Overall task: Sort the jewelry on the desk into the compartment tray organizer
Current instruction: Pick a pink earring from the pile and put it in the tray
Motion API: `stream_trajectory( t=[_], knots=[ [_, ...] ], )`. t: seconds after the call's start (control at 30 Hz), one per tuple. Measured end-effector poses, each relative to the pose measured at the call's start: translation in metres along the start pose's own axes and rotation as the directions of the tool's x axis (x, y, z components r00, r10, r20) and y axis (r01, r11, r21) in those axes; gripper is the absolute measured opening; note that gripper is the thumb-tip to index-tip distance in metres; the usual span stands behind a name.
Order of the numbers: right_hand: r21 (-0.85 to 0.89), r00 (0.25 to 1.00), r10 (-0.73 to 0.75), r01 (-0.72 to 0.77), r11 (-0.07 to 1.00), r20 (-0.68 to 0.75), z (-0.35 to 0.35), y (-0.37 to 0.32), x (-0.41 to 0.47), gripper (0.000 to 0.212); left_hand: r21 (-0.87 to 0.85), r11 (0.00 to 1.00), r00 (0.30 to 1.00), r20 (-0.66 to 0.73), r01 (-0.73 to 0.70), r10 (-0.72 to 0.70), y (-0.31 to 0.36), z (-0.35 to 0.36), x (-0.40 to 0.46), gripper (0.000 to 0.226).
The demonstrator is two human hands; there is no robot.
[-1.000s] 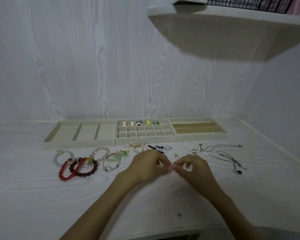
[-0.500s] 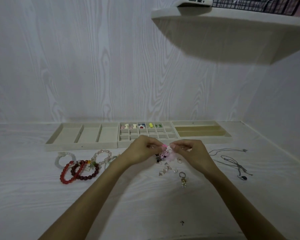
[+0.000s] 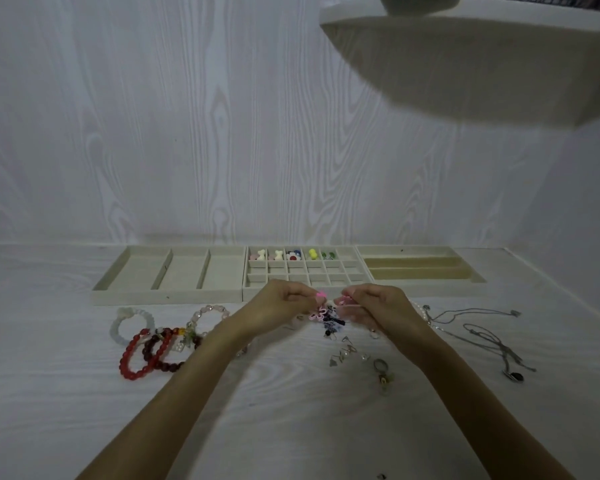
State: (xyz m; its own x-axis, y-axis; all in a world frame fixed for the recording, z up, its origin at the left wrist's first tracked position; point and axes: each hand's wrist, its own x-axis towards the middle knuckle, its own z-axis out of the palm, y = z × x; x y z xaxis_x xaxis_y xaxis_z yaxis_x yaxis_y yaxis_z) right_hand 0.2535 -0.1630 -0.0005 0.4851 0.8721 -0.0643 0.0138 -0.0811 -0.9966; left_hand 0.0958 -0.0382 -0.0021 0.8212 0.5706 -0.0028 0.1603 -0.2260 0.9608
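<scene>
Hands (image 3: 284, 303) raised (slightly), fingers (image 3: 352, 299) pinching pink earrings (image 3: 321, 295)

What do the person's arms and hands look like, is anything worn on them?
Both forearms are bare as far as the picture shows, with no sleeves in view. The left hand and right hand wear no gloves, and no rings, watch or wristband can be made out.

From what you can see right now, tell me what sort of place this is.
Probably a home desk or dressing corner set against a wall. A pale wood-grain desk meets matching wall panelling, a shelf hangs overhead, and beige compartment trays stand at the back with bead bracelets lying loose in front.
</scene>
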Motion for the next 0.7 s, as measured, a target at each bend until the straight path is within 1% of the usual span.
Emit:
stream_trajectory(
  t=[0.13,0.17,0.2,0.23,0.27,0.3,0.37,0.4,0.47,0.5,0.53,0.7],
  knots=[
    [0.149,0.998,0.039,-0.047,0.988,0.052,-0.004,-0.005,0.003,0.041,0.024,0.999,1.000,-0.007,-0.028,0.028,-0.001,-0.007,-0.002,0.012],
    [0.161,0.994,0.052,-0.067,0.985,0.099,-0.005,-0.006,0.003,0.043,0.037,0.999,0.999,-0.019,-0.036,0.037,0.001,-0.012,-0.003,0.012],
    [0.132,0.986,0.059,-0.080,0.988,0.159,-0.006,-0.008,0.002,0.044,0.035,0.999,0.998,-0.042,-0.039,0.041,0.002,-0.018,-0.003,0.013],
    [0.042,0.974,0.064,-0.075,0.996,0.218,-0.006,-0.010,0.001,0.043,0.027,0.999,0.996,-0.075,-0.039,0.041,0.005,-0.026,-0.002,0.015],
    [-0.090,0.961,0.076,-0.053,0.995,0.267,-0.003,-0.011,0.000,0.041,0.030,0.999,0.992,-0.119,-0.041,0.044,0.007,-0.036,-0.001,0.016],
    [-0.215,0.949,0.094,-0.028,0.976,0.302,0.001,-0.012,-0.001,0.037,0.050,0.998,0.985,-0.161,-0.047,0.054,0.010,-0.047,-0.001,0.016],
    [-0.378,0.928,0.146,-0.005,0.926,0.344,0.015,-0.013,-0.001,0.027,0.094,0.994,0.973,-0.216,-0.057,0.076,0.017,-0.066,0.000,0.018],
    [-0.475,0.924,0.170,0.014,0.880,0.343,0.023,-0.012,0.001,0.024,0.107,0.993,0.969,-0.232,-0.056,0.080,0.020,-0.075,0.001,0.019],
    [-0.668,0.933,0.188,0.070,0.741,0.307,0.038,-0.010,0.006,0.017,0.123,0.991,0.963,-0.257,-0.049,0.079,0.022,-0.087,0.002,0.018],
    [-0.709,0.937,0.187,0.083,0.701,0.295,0.044,-0.008,0.009,0.017,0.129,0.991,0.962,-0.261,-0.044,0.076,0.021,-0.091,0.001,0.018],
    [-0.722,0.939,0.180,0.094,0.685,0.293,0.048,-0.006,0.012,0.017,0.136,0.990,0.963,-0.257,-0.041,0.075,0.019,-0.093,0.000,0.018],
    [-0.745,0.924,0.123,0.208,0.634,0.362,0.050,-0.019,0.025,0.013,0.150,0.989,0.976,-0.215,-0.015,0.047,0.002,-0.096,-0.005,0.008]
  ],
)
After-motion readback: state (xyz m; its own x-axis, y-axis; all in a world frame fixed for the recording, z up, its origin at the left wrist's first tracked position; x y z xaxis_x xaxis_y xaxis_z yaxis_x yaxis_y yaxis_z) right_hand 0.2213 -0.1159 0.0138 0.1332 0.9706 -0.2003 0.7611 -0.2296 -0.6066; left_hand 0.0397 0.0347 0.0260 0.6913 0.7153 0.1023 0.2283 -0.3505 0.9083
